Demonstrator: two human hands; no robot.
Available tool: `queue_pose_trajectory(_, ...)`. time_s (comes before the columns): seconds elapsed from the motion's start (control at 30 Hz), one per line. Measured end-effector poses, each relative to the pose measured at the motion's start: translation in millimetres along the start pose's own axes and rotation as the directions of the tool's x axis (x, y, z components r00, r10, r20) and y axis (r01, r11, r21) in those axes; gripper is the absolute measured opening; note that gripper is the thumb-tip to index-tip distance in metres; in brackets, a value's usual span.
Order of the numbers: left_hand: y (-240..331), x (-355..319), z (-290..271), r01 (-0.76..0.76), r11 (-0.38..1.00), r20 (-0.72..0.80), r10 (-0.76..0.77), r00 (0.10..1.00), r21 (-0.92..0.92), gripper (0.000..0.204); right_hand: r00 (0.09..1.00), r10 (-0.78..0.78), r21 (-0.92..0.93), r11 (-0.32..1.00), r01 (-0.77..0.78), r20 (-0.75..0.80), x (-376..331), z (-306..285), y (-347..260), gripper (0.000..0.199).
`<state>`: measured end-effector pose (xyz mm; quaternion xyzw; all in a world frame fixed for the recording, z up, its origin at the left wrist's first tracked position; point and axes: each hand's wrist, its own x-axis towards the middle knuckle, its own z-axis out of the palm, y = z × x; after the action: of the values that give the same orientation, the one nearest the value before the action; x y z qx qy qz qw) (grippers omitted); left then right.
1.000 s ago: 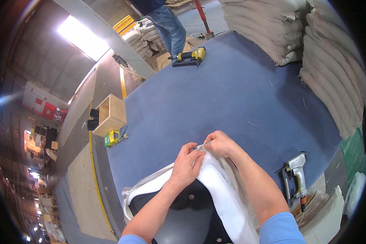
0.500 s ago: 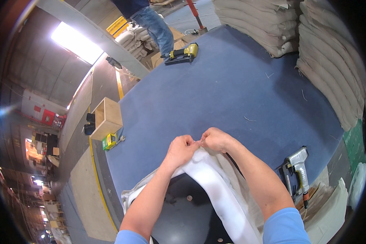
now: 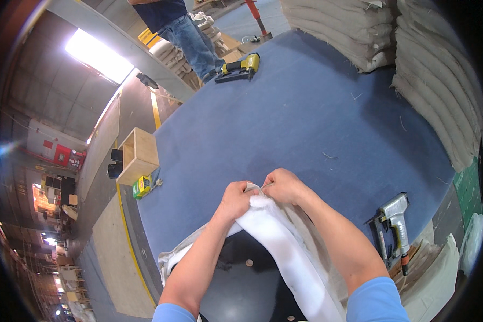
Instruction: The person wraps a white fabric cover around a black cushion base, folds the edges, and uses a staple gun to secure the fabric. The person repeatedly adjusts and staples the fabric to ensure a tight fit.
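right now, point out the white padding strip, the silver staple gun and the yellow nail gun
white padding strip (image 3: 284, 252), head view, on its middle stretch below the hands
silver staple gun (image 3: 394, 209), head view, on its metal body
yellow nail gun (image 3: 241, 67), head view, on its yellow housing

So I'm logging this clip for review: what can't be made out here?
- Head view: what the right hand pinches is too small to tell.
- The black panel is partly hidden by white padding and cut off by the lower edge.
- The person beyond the blue table is cut off at the top.
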<state>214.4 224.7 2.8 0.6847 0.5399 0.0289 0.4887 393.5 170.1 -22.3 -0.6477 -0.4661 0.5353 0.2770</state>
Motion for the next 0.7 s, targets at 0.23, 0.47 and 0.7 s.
queue_pose_trajectory(0.23, -2.3, -6.4, 9.6, -0.030, 0.994, -0.118, 0.018, 0.993, -0.105, 0.015, 0.995, -0.050, 0.109, 0.993, 0.041, 0.083, -2.1, -9.4, 5.2, 0.021)
queue_pose_trajectory(0.47, -3.3, -9.7, 8.3, 0.003, 0.927, -0.058, -0.026, 0.998, -0.376, 0.014, 0.979, 0.027, 0.297, 0.951, -0.088, 0.204, -10.2, -15.9, -3.9, 0.019)
queue_pose_trajectory(0.7, -2.2, -9.7, 8.0, 0.034, 0.864, -0.013, -0.046, 0.999, -0.502, 0.010, 0.975, 0.053, 0.410, 0.901, -0.140, 0.217, -8.9, -13.9, 1.2, 0.020)
